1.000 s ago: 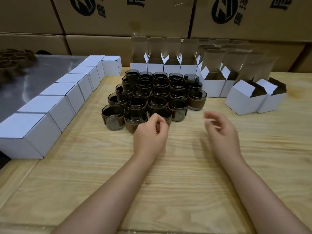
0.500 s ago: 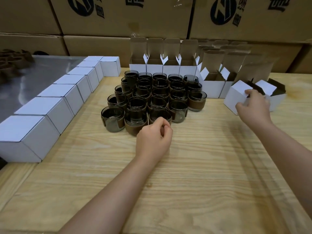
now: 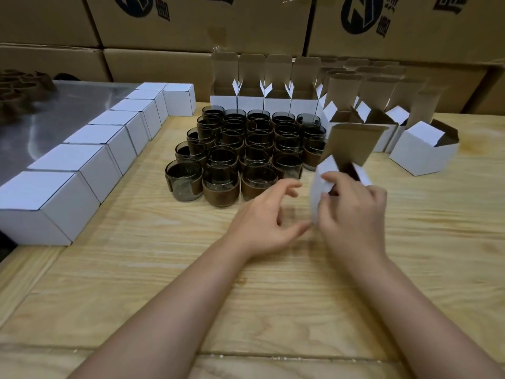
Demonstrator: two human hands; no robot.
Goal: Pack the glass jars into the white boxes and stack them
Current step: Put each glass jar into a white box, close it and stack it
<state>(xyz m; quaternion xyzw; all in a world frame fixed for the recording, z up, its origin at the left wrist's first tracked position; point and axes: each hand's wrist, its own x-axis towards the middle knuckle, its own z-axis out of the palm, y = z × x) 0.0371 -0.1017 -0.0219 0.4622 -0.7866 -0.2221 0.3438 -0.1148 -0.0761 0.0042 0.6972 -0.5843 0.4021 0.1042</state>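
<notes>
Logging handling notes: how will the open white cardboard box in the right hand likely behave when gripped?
The open white cardboard box is probably light: the right hand alone holds it tilted by its rim. Its thin walls likely flex if squeezed. The raised brown lid flap may flop.

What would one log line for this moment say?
right hand: holds white box, lid up | left hand: open, beside it | glass jars: clustered on table

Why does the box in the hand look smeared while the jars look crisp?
Head view: the white box and the right hand gripping it look smeared, probably motion blur; the glass jars are sharp. Head view: glare streaks the metal sheet at left, and the wide lens bows the cartons behind.
</notes>
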